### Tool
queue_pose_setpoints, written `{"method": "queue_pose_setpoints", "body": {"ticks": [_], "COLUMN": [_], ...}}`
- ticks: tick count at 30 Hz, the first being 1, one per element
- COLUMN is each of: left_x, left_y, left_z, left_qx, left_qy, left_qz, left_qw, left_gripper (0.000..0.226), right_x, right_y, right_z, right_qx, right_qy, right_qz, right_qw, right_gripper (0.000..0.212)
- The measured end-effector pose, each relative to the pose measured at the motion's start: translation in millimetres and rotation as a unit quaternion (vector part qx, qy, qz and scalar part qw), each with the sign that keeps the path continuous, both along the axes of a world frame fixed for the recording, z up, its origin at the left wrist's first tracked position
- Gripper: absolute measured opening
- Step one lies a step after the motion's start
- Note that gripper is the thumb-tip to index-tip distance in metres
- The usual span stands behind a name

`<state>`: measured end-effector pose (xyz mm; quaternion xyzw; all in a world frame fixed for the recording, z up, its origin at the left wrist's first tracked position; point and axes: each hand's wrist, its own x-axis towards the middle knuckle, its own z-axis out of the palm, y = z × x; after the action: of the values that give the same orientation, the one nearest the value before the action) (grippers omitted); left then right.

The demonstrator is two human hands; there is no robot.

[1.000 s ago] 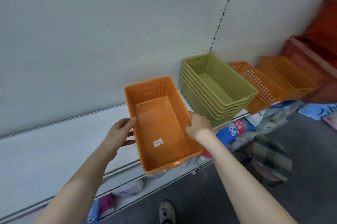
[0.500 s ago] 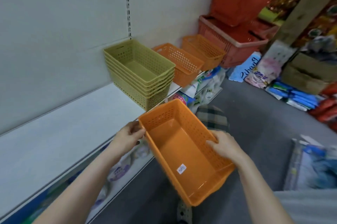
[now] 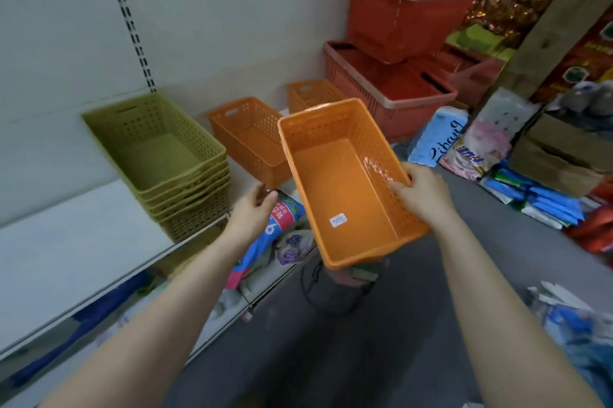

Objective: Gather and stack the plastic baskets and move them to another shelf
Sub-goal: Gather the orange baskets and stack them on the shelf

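One orange basket (image 3: 345,185) was in transit, held off the shelf (image 3: 66,251) over the aisle; the right hand (image 3: 421,192) had its fingers clamped on the right wall. The left hand (image 3: 253,212) hung free beside it, fingers loosely apart. A green stack (image 3: 159,155) was already nested on the shelf. Two more orange baskets (image 3: 248,135) stood separately behind, judged still ungathered. Transfer to another shelf remained outstanding.
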<state>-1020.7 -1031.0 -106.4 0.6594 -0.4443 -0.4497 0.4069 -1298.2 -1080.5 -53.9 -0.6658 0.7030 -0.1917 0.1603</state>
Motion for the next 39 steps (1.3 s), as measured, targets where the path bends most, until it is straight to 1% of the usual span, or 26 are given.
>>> {"method": "queue_pose_setpoints", "body": {"ticks": [3,6,8,10,12,13,16,17,19,21,23,25,28,30,32,34,35,37,38,39], "left_x": [-1.1,1.4,0.7,3.7,10.7,13.3,18.6,21.0,21.0,20.3,20.4,18.2,12.2,10.0,4.8,1.9,0.6,-1.5,-3.1,-4.8], "left_y": [-37.7,-74.0,-96.3,-119.9,-139.9,-148.2,-169.8,-176.3,-183.6,-188.6,-194.3,-200.3,-209.1,-210.1,-214.3,-218.5,-220.1,-222.4,-223.1,-224.0], "left_z": [1.9,3.4,1.3,-5.1,-11.7,-14.9,-20.6,-22.8,-23.4,-20.9,-20.8,-22.8,-28.3,-31.0,-33.2,-33.5,-32.8,-33.9,-32.8,-32.1], "left_qx": [0.004,0.010,0.007,0.010,0.035,0.035,0.011,0.012,0.011,0.015,0.022,0.021,0.025,0.031,0.042,0.051,0.054,0.065,0.076,0.083], "left_qy": [-0.006,0.013,0.045,0.059,0.065,0.085,0.135,0.146,0.173,0.206,0.218,0.200,0.168,0.139,0.102,0.067,0.051,0.028,0.017,0.001], "left_qz": [0.053,0.088,0.115,0.149,0.168,0.167,0.153,0.155,0.179,0.195,0.191,0.190,0.244,0.260,0.272,0.283,0.288,0.296,0.297,0.293], "left_qw": [0.999,0.996,0.992,0.987,0.983,0.982,0.979,0.977,0.968,0.959,0.957,0.961,0.955,0.955,0.956,0.955,0.955,0.953,0.952,0.953], "left_gripper": [0.055,0.052,0.053,0.054,0.059,0.060,0.052,0.057,0.065,0.064,0.062,0.057,0.054,0.046,0.046,0.048,0.048,0.047,0.047,0.047], "right_x": [13.2,37.1,56.4,78.0,99.4,109.2,133.1,139.4,148.0,152.5,153.9,152.0,146.3,148.3,147.0,139.5,132.3,111.6,101.2,93.2], "right_y": [-56.3,-113.0,-148.0,-181.5,-213.8,-230.3,-273.8,-285.9,-306.1,-319.6,-329.4,-334.0,-329.7,-321.1,-321.9,-329.1,-334.4,-347.9,-353.6,-358.5], "right_z": [14.6,21.3,22.6,22.4,22.5,21.3,15.2,12.1,2.7,-7.8,-21.9,-37.3,-62.5,-74.8,-80.8,-81.1,-80.9,-83.6,-86.0,-90.5], "right_qx": [-0.032,-0.053,-0.052,-0.055,-0.057,-0.051,-0.020,-0.015,0.008,0.040,0.067,0.112,0.184,0.173,0.167,0.183,0.161,0.085,0.089,0.123], "right_qy": [-0.040,-0.061,-0.080,-0.089,-0.081,-0.080,-0.089,-0.091,-0.082,-0.044,-0.009,-0.006,-0.035,-0.030,-0.040,-0.091,-0.113,-0.092,-0.062,-0.031], "right_qz": [0.034,0.061,0.079,0.096,0.116,0.124,0.139,0.152,0.189,0.214,0.236,0.260,0.286,0.284,0.282,0.275,0.256,0.198,0.180,0.183], "right_qw": [0.998,0.995,0.992,0.990,0.988,0.988,0.986,0.984,0.979,0.975,0.969,0.959,0.940,0.943,0.944,0.939,0.947,0.972,0.978,0.975], "right_gripper": [0.017,0.023,0.024,0.021,0.019,0.021,0.035,0.037,0.034,0.029,0.028,0.031,0.035,0.039,0.039,0.041,0.043,0.044,0.043,0.042]}}
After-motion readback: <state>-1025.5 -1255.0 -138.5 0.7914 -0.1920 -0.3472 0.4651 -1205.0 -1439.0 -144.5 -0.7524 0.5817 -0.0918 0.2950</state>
